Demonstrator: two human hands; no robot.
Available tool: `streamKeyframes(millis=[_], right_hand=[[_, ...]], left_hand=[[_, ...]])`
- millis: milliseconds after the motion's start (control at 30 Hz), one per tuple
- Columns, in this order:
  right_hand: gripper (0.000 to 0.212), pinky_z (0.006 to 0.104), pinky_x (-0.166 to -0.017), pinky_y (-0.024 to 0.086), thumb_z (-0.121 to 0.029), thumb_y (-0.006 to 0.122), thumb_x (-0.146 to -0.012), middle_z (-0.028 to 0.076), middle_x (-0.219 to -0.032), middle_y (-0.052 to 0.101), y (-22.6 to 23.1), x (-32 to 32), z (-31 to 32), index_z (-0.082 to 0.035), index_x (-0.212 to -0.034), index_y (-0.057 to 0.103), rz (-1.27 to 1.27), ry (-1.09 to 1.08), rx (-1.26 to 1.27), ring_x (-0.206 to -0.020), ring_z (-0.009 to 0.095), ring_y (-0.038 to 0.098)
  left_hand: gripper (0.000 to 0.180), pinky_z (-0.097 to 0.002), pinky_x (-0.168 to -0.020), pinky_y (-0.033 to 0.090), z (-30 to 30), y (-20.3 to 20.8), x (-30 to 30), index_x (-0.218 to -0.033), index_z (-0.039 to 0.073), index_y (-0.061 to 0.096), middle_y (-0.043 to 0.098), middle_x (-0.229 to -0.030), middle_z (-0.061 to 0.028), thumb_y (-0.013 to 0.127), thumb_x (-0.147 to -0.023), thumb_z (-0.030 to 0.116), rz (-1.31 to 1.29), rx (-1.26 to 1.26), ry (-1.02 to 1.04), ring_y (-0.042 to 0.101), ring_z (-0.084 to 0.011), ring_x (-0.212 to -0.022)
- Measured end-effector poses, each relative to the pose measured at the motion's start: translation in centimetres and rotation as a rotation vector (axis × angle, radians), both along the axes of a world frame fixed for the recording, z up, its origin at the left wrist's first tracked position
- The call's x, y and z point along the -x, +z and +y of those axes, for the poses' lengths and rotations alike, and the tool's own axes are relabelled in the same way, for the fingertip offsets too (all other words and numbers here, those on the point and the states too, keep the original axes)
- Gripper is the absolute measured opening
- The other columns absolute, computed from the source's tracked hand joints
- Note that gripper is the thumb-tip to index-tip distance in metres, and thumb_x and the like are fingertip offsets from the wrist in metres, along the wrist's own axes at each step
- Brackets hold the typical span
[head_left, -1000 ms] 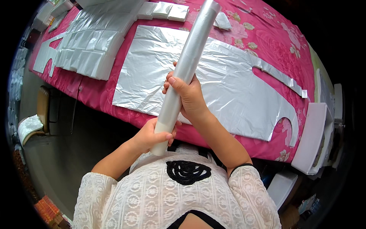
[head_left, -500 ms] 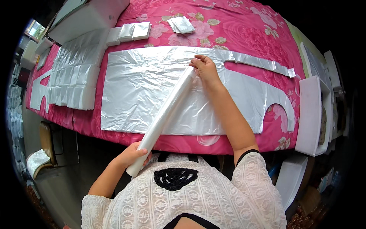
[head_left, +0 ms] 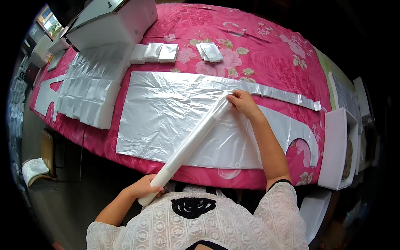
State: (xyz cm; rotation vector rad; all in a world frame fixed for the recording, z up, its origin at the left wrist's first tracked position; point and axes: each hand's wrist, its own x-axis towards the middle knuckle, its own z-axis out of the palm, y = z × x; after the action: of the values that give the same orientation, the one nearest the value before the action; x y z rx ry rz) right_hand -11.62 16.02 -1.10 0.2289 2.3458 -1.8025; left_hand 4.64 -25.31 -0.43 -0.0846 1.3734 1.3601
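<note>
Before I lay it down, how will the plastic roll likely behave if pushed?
The roll would probably turn easily, being long and round. Its glossy surface suggests it may be slippery. It's likely fairly stiff, since it runs straight between the left hand and right hand.

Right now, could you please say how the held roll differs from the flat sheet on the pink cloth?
Shape: the roll is a long, narrow cylinder, while the sheet is broad and flat, with a curved cutout at its right end.
Pose: the roll slants partly over the sheet, its near end in the grip of the left hand, while the sheet lies spread on the pink cloth.
Both look pale and shiny.
</note>
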Motion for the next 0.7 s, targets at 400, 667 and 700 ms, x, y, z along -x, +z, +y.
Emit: streamKeyframes(millis=[400,667,700], right_hand=[[0.017,0.0239,-0.052,0.04,-0.016,0.059,-0.085,0.0,-0.064,0.057,-1.2,1.3,9.9,0.0,-0.084,0.063,0.19,-0.273,-0.254,-0.056,0.007,0.05],[0.022,0.0273,-0.056,0.042,-0.02,0.061,-0.084,0.005,-0.067,0.059,0.1,3.0,-0.9,0.002,-0.083,0.062,0.149,0.047,-0.303,-0.058,0.01,0.052],[0.022,0.0279,-0.057,0.043,-0.02,0.061,-0.084,0.005,-0.067,0.06,0.1,3.3,-1.2,0.002,-0.084,0.062,0.147,0.078,-0.325,-0.058,0.01,0.052]], left_hand=[[0.048,-0.0317,-0.085,0.045,-4.5,4.1,5.3,-0.114,0.001,0.055,0.063,-0.104,-0.0071,0.074,-0.074,0.017,0.388,0.092,-0.619,0.059,-0.0169,-0.096],[0.054,-0.0388,-0.086,0.044,9.4,4.1,12.1,-0.106,0.005,0.058,0.057,-0.11,-0.0109,0.076,-0.064,0.032,1.79,0.181,-0.457,0.055,-0.0292,-0.1],[0.056,-0.0393,-0.089,0.043,9.8,3.1,12.1,-0.108,0.002,0.055,0.055,-0.111,-0.0121,0.074,-0.066,0.033,1.82,0.073,-0.467,0.053,-0.0291,-0.102]])
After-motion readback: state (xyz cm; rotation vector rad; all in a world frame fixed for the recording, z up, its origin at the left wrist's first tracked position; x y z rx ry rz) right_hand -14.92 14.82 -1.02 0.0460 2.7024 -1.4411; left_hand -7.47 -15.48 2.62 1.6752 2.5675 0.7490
